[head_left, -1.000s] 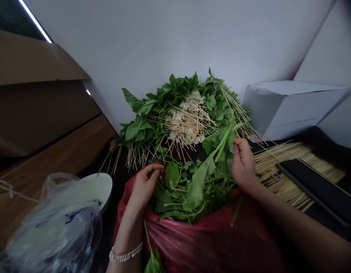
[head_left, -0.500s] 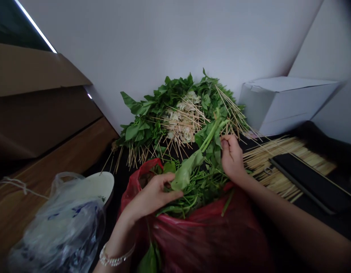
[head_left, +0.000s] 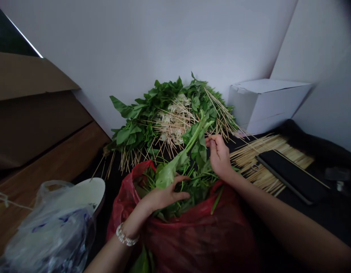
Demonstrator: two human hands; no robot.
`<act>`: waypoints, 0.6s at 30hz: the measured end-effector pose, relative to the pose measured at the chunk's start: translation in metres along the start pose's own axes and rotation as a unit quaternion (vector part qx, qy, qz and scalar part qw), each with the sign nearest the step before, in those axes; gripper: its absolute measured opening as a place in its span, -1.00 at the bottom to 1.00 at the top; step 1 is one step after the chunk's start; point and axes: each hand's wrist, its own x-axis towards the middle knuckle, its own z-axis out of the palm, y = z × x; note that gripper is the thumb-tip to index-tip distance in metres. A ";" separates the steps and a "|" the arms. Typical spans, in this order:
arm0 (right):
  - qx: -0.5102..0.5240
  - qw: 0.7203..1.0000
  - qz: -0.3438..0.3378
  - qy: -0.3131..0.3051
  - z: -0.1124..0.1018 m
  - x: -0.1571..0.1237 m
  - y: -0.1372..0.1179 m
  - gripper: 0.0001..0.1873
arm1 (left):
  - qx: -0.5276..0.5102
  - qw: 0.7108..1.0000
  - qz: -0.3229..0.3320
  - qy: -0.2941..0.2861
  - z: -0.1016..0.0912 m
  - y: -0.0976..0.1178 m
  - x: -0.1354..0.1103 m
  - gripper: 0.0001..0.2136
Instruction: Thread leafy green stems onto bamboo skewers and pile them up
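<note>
One bunch of leafy stems (head_left: 195, 137) hangs over the red plastic bag (head_left: 203, 239), stem ends up, big leaf slanting down-left. R hand (head_left: 219, 155) has thumb & fingertips pressed together, pinching the bunch at its R edge; exact pinch pt hidden. L hand (head_left: 166, 194) is spread, thumb & fingers apart over the bag's mouth, just beside the big leaf.

Vs 1 s ago: L hand was at the bag's L rim, now it's well in over the greens; R hand keeps its pinch; the bunch sits further L, nearer the L hand. View has swung R a bit too.

Containers: red bag's full of loose greens (head_left: 192, 195), mouth open. To its L, white bowl (head_left: 88, 187) w/ small green bits, partly behind a crumpled clear plastic bag (head_left: 53, 235); that bag's contents unclear. Behind: skewered greens (head_left: 135, 129) heaped round skewered pale pieces (head_left: 175, 119). R side: loose bamboo skewers (head_left: 274, 149), black phone-like slab (head_left: 289, 174), white box (head_left: 269, 106). Far L: brown cardboard box (head_left: 33, 125).
</note>
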 end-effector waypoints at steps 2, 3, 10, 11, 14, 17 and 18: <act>0.004 1.000 0.000 0.002 0.000 0.001 0.000 -0.77 | 0.020 0.999 -0.011 -0.026 0.002 0.006 -0.002 -0.28; 0.007 1.000 -0.001 0.001 0.000 0.001 0.000 -0.77 | 0.026 0.999 -0.018 -0.043 0.003 0.010 -0.003 -0.21; 0.022 1.000 0.000 -0.010 0.000 0.001 0.001 -0.78 | -0.050 0.995 -0.005 -0.088 -0.011 0.028 0.013 -0.37; 0.024 1.000 -0.001 -0.010 0.000 0.001 0.001 -0.78 | -0.074 0.994 -0.003 -0.079 -0.018 0.029 0.015 -0.42; 0.027 1.000 -0.002 -0.004 -0.001 0.002 0.000 -0.78 | -0.125 0.991 -0.007 -0.042 -0.043 0.038 0.021 -0.55; 0.027 1.000 0.002 0.004 -0.001 0.003 0.001 -0.78 | -0.114 0.993 0.016 -0.016 -0.064 0.049 0.025 -0.67; 0.026 1.000 0.004 0.006 -0.001 0.003 0.001 -0.78 | -0.076 0.996 0.040 0.002 -0.068 0.051 0.026 -0.72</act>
